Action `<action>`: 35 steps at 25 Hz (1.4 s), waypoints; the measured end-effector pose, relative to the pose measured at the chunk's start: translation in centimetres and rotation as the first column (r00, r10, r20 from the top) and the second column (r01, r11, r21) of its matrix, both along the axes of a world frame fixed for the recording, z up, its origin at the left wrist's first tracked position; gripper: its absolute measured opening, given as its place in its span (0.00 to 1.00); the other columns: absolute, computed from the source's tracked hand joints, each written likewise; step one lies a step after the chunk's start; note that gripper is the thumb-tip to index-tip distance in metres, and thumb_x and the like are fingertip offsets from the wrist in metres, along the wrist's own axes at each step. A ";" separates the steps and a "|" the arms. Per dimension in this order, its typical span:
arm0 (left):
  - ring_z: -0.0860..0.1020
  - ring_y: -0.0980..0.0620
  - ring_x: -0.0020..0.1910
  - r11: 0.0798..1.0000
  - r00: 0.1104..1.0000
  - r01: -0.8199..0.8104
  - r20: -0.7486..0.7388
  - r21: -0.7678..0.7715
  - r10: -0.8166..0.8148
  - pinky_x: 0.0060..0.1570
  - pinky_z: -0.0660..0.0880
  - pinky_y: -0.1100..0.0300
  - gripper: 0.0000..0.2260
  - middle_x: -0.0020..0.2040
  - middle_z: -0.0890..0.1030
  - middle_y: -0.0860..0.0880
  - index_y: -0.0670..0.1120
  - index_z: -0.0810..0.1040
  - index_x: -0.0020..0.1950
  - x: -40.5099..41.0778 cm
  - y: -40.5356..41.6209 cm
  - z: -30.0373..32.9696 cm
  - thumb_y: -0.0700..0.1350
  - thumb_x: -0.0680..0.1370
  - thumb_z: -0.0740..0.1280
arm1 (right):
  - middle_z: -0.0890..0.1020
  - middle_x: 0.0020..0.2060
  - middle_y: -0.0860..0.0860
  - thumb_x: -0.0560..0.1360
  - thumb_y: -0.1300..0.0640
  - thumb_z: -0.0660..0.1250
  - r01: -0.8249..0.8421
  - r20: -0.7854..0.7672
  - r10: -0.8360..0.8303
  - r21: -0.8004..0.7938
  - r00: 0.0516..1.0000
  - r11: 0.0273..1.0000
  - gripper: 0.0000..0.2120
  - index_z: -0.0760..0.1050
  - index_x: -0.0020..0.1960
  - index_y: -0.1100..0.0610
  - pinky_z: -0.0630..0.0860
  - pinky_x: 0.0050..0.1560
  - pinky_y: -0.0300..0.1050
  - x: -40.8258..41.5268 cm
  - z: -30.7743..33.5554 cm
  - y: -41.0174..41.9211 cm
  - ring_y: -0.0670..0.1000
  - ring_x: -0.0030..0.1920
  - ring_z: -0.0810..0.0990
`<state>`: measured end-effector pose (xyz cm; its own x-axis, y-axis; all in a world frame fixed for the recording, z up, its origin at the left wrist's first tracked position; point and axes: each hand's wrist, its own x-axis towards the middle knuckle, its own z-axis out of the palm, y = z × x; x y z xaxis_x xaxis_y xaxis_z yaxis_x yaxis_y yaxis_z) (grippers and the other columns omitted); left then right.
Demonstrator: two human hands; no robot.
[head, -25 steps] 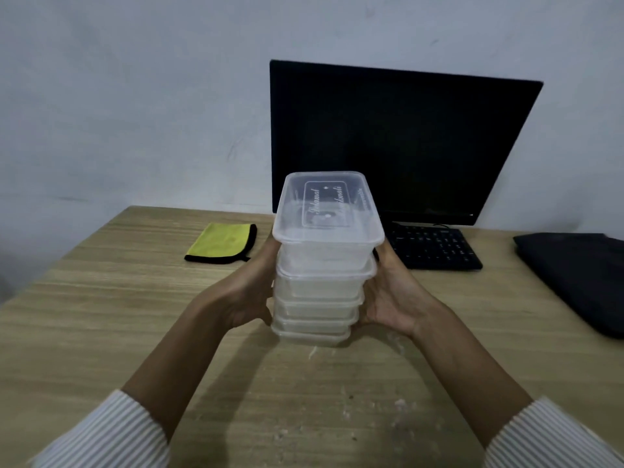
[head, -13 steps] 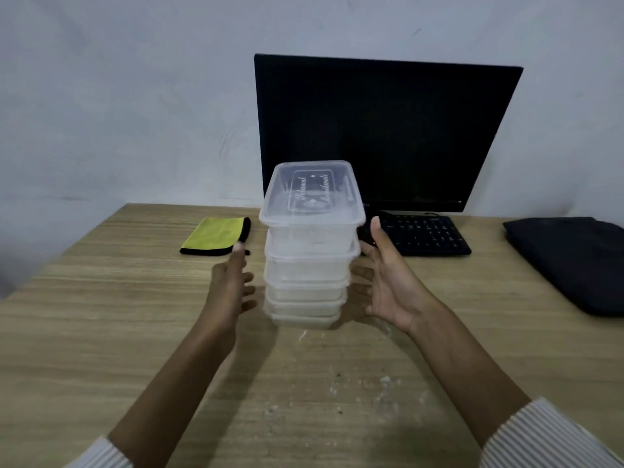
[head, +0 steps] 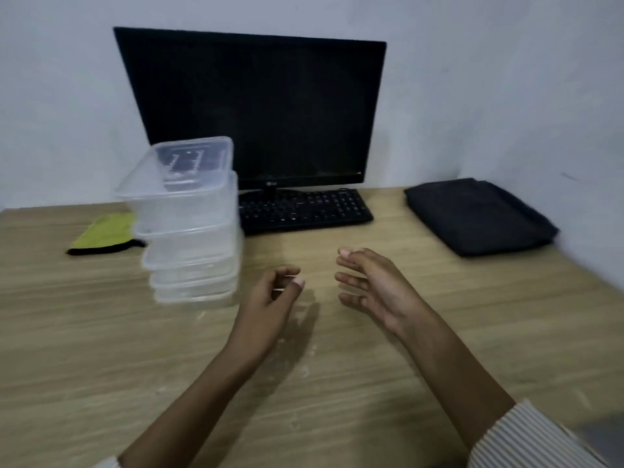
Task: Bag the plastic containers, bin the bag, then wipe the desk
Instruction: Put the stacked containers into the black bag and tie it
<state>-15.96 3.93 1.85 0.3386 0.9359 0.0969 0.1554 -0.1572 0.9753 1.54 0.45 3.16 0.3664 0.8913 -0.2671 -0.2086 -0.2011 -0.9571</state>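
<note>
Stack of clear plastic containers is seen standing on the wooden desk at centre left of the frame, lidded top box uppermost, the stack leaning slightly. One second earlier it was gripped on both sides; half a second ago the hands were already opened just beside it. Now both hands are withdrawn to the right of it, nothing held.

Left hand is noted at frame centre, fingers loosely curled toward the thumb, clear of the stack. Right hand is held right of centre, fingers spread, palm turned inward.

Yellow cloth with black edging lies behind the stack at left. Black monitor and keyboard are placed at upper centre; folded black bag at upper right.
</note>
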 end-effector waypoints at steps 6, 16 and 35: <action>0.77 0.55 0.52 0.962 0.953 0.273 -0.136 -0.010 -0.272 0.53 0.75 0.58 0.11 0.54 0.79 0.52 0.50 0.76 0.60 13.4 1.1 0.8 0.48 0.79 0.64 | 0.80 0.55 0.45 0.77 0.51 0.65 0.260 0.226 -0.264 0.048 0.938 0.964 0.09 0.79 0.55 0.50 0.75 0.55 0.47 11.2 0.6 -3.3 0.47 0.58 0.77; 0.74 0.50 0.60 0.946 0.906 0.310 -0.330 0.090 -0.265 0.55 0.68 0.61 0.14 0.62 0.77 0.48 0.45 0.75 0.63 32.6 10.7 0.6 0.48 0.78 0.65 | 0.72 0.67 0.53 0.76 0.50 0.67 0.435 0.863 -0.306 0.114 0.402 0.893 0.19 0.73 0.66 0.54 0.63 0.69 0.44 26.8 -1.1 1.3 0.53 0.69 0.68; 0.72 0.48 0.56 0.819 0.828 0.369 -0.556 0.439 -0.075 0.56 0.71 0.51 0.10 0.52 0.81 0.51 0.50 0.79 0.54 33.0 11.5 -3.0 0.51 0.75 0.68 | 0.69 0.71 0.48 0.75 0.49 0.66 0.289 0.930 0.070 -0.182 0.360 0.940 0.22 0.71 0.67 0.51 0.53 0.74 0.60 27.6 -3.5 -0.4 0.50 0.70 0.67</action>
<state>17.07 15.43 -1.12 0.6669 0.6860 0.2908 0.4825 -0.6950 0.5331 29.16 0.10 -0.37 0.6263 0.7740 0.0931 0.7157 -0.5235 -0.4623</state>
